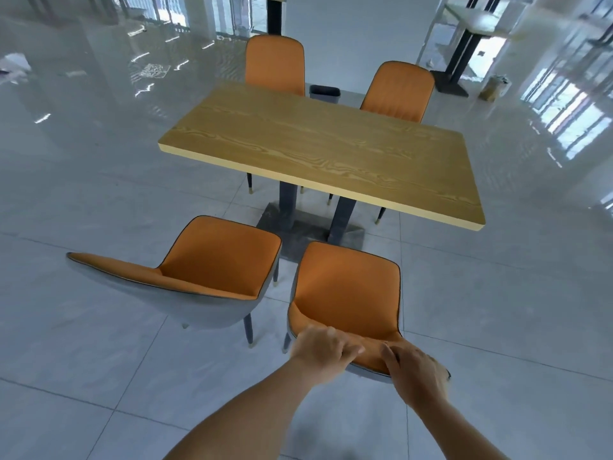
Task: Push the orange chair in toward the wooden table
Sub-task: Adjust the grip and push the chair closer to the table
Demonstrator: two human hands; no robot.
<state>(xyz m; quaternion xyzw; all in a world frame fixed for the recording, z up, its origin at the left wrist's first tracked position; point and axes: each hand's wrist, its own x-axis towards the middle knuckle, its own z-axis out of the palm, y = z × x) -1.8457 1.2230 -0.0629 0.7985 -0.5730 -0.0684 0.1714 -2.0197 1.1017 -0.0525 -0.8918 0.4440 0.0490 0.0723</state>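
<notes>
Orange upholstery marks the orange chair, shown in the head view standing on the tiled floor just short of the near long edge of the wooden table, toward that edge's right half. Its seat faces the dark pedestal base and is not yet under the top. The left hand and right hand both grasp the top rim of the backrest, fingers curled over it, side by side; so high and central a hold probably serves to drive the chair straight forward without twisting. A second chair stands at its left, askew and likewise pulled out, near enough that a crooked push could clip it. The far chairs sit tucked along the opposite edge, suggesting the end position.
</notes>
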